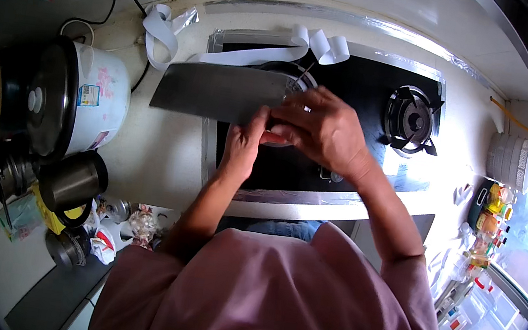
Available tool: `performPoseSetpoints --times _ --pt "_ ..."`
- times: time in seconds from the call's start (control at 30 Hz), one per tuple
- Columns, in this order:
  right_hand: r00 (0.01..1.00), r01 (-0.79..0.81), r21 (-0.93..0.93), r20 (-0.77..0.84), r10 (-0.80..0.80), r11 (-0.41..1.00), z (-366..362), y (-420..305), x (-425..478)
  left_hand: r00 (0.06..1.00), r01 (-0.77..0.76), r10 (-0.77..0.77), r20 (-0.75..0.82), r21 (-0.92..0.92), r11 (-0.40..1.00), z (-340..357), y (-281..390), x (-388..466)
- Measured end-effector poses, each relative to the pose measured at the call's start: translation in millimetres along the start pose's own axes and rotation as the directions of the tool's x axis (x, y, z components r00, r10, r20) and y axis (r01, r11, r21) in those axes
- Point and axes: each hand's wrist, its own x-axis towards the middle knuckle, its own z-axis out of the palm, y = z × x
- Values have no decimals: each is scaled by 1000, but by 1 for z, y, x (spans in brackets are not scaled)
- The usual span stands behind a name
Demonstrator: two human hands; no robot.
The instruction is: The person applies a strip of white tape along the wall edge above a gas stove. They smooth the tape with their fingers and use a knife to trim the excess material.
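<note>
A wide, flat grey strip with a dull metallic look, perhaps foil tape, extends leftward from my hands above the gas cooktop. My left hand pinches its lower edge near the right end. At that same end, the bent fingers of my right hand close on the strip; they are slightly blurred and partly hide the grip. Just behind the strip, a long white ribbon curls across the back of the cooktop. The left burner is mostly covered by the strip and my hands.
Shiny foil tape borders the cooktop, whose right burner is uncovered. More white ribbon lies coiled at the back left. A large white cooker and a metal jug stand left; bottles and jars line the window side.
</note>
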Motion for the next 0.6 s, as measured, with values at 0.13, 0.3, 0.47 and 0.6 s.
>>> performPoseSetpoints --times 0.13,0.3,0.47,0.6 --pt "909 -404 458 103 405 791 -13 50 32 996 -31 27 -84 -41 999 5 11 -21" --pt "908 -419 749 339 245 514 46 182 124 895 122 -58 -443 117 986 0 22 -39" --pt "699 -612 783 603 385 -114 124 267 181 763 -38 107 -637 121 992 -10 -17 -69" --pt "661 -613 743 668 340 -269 131 287 156 689 -5 122 -714 163 987 13 -40 -92"
